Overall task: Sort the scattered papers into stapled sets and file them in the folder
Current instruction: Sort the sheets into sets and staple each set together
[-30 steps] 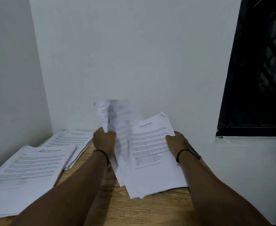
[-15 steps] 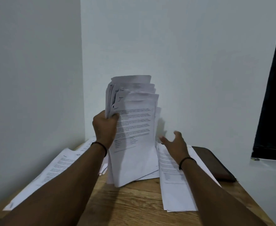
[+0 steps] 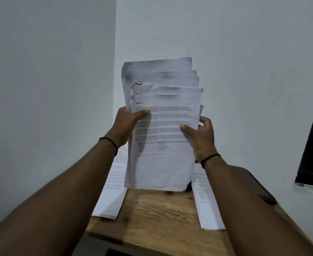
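**Both hands now on the raised paper stack**

Head view: paper stack (image 3: 161, 137) held upright above the desk (image 3: 159, 215), sheets fanned at the top, a staple or clip visible near the upper left corner. Left hand (image 3: 128, 126) grips the left edge, thumb across the front page, fingers behind the stack. Right hand (image 3: 200, 137) grips the right edge, thumb on the front, fingers curled round the back. Half a second ago the right hand was open and free near the desk; now it has come up and clamped the stack. Left hand keeps its hold, stack lifted higher and squared more to the camera. Stack's bottom edge sits just above the desk, contact unclear. Left paper pile (image 3: 113, 191) lies flat on the desk's left side, another sheet set (image 3: 205, 204) on the right. Dark folder (image 3: 252, 183) lies at the right edge, partly behind the right forearm, same spot as before.
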